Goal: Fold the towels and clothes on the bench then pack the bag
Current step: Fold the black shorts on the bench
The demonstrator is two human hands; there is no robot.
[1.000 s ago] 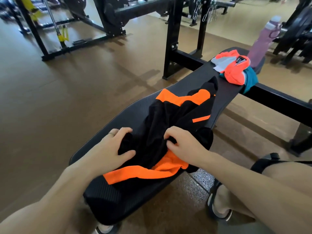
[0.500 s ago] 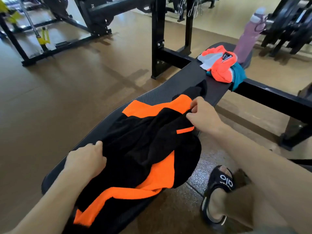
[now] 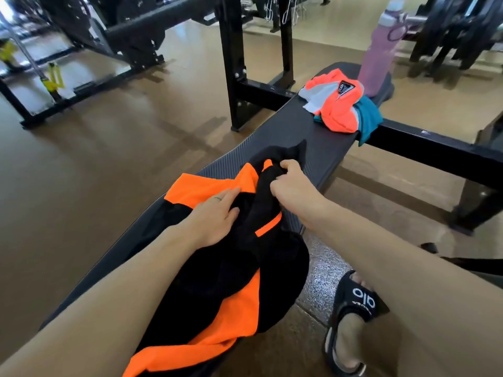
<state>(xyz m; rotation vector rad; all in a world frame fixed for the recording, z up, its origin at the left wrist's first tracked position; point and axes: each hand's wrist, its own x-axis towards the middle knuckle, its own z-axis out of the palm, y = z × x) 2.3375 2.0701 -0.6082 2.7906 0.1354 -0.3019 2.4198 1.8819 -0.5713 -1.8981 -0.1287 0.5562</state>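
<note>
My right hand [image 3: 290, 183] pinches the black-and-orange garment [image 3: 239, 257] mid-frame on the desk [image 3: 324, 151]; my left hand [image 3: 215, 219] presses it flat, fingers straight. It lies rumpled, unfolded. The orange and teal pile [image 3: 343, 110] upper right waits; no bag is visible.

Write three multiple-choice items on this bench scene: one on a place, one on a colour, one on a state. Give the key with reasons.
1. Where does the water bottle stand?
A. on the floor
B. at the bench's far end
C. in a bag

2. What colours is the garment under the hands?
A. black and orange
B. white and blue
C. green and yellow

3. What is the right hand doing?
A. hanging idle
B. holding the bottle
C. gripping the garment's black cloth

Key: 1 B, the water bottle stands on the bench behind the clothes pile. 2 A, the garment shows black and orange panels. 3 C, the right hand curls its fingers into the cloth while the left hand lies flat.
</note>
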